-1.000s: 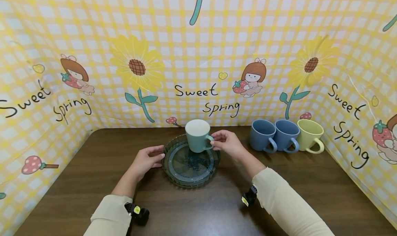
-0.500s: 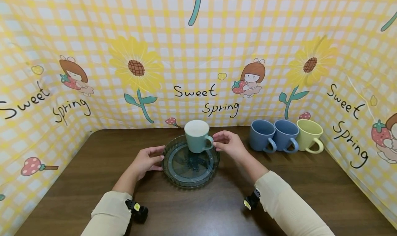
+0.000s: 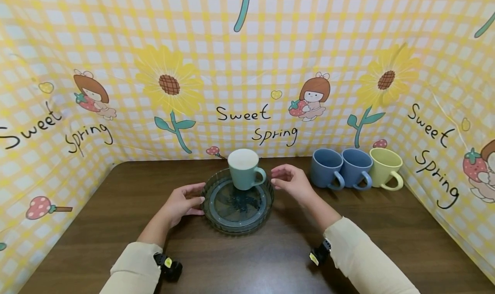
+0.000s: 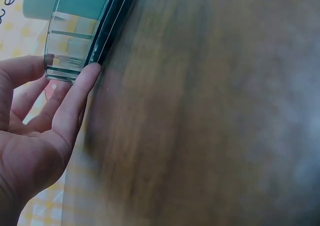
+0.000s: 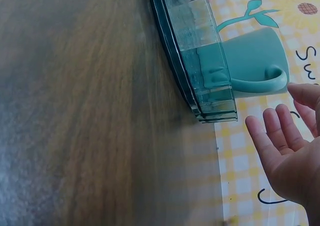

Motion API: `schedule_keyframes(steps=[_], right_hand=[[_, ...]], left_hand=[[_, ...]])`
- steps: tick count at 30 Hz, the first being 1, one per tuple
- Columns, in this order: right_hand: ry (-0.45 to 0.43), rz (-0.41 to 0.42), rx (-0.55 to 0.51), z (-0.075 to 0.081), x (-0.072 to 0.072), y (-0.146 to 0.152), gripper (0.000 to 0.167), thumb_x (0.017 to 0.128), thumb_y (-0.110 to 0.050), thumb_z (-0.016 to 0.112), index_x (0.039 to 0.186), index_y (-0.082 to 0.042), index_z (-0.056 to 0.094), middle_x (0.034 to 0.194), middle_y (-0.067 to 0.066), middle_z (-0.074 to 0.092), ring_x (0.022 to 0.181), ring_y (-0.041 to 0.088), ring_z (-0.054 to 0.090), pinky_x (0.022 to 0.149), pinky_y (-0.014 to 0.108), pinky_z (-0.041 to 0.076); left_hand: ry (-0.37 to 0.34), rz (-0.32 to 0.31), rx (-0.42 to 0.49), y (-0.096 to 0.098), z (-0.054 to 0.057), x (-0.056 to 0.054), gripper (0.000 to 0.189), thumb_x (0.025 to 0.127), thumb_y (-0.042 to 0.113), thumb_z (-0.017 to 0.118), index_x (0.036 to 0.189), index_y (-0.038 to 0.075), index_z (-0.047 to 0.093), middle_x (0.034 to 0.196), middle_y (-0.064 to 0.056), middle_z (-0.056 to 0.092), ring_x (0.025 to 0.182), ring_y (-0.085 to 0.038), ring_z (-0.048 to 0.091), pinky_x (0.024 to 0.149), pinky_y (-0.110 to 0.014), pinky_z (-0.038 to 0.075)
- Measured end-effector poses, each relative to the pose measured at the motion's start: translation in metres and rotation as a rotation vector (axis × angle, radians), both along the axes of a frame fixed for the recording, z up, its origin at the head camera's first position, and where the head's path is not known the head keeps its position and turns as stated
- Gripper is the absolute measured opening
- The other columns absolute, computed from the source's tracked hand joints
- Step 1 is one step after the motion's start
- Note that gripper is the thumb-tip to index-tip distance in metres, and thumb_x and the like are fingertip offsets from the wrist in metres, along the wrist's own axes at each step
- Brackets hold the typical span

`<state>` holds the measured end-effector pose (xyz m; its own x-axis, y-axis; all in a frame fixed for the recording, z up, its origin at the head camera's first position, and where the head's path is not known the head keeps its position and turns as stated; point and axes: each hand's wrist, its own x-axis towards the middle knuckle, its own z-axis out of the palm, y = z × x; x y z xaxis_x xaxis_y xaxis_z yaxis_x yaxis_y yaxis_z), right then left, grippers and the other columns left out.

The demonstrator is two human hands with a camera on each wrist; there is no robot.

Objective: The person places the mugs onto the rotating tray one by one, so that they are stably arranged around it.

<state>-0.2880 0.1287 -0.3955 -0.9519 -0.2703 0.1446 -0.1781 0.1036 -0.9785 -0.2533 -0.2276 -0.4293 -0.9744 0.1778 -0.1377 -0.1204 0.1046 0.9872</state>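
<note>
A round, see-through dark glass tray with a ribbed wall lies on the table. Toward its back stands a pale green mug, upright, its handle pointing right; the mug also shows behind the glass wall in the right wrist view. At the tray's left side my left hand holds the rim, thumb tip at the top edge and another finger low against the wall. My right hand is just right of the handle, apart from it, fingers loosely bent and nothing in them.
Two blue mugs and a yellow-green mug stand in a row at the back right, handles toward me. A yellow checked cloth walls in the brown wooden table at the back and sides.
My right hand has let go of the mug's handle and drawn back a little to the right. The mug stays in the tray, and my left hand stays at the rim.
</note>
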Motion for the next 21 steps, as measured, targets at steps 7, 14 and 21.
schedule_keyframes(steps=[7, 14, 21], right_hand=[[0.008, -0.007, 0.020, -0.001, 0.004, 0.005, 0.028, 0.089, 0.001, 0.069, 0.115, 0.006, 0.061, 0.115, 0.027, 0.061, 0.092, 0.020, 0.064, 0.082, 0.045, 0.058], [0.031, -0.022, 0.000, -0.001, 0.009, 0.009, 0.027, 0.087, 0.004, 0.069, 0.113, 0.006, 0.062, 0.108, 0.020, 0.065, 0.090, 0.020, 0.064, 0.083, 0.052, 0.056], [0.041, -0.030, -0.004, -0.002, 0.015, 0.014, 0.028, 0.087, 0.003, 0.070, 0.114, 0.007, 0.062, 0.107, 0.018, 0.066, 0.089, 0.020, 0.065, 0.078, 0.041, 0.060]], left_hand=[[0.004, -0.003, 0.021, 0.001, -0.001, 0.004, 0.057, 0.095, -0.001, 0.059, 0.148, 0.000, 0.038, 0.146, -0.026, 0.035, 0.112, -0.034, 0.052, 0.077, -0.044, 0.059], [0.000, 0.011, 0.045, 0.003, -0.002, 0.008, 0.059, 0.093, -0.004, 0.058, 0.148, -0.001, 0.036, 0.142, -0.026, 0.034, 0.103, -0.028, 0.057, 0.078, -0.045, 0.059], [-0.009, 0.033, 0.057, 0.006, -0.001, 0.013, 0.059, 0.092, -0.005, 0.058, 0.147, -0.002, 0.036, 0.139, -0.026, 0.034, 0.101, -0.025, 0.058, 0.077, -0.046, 0.059]])
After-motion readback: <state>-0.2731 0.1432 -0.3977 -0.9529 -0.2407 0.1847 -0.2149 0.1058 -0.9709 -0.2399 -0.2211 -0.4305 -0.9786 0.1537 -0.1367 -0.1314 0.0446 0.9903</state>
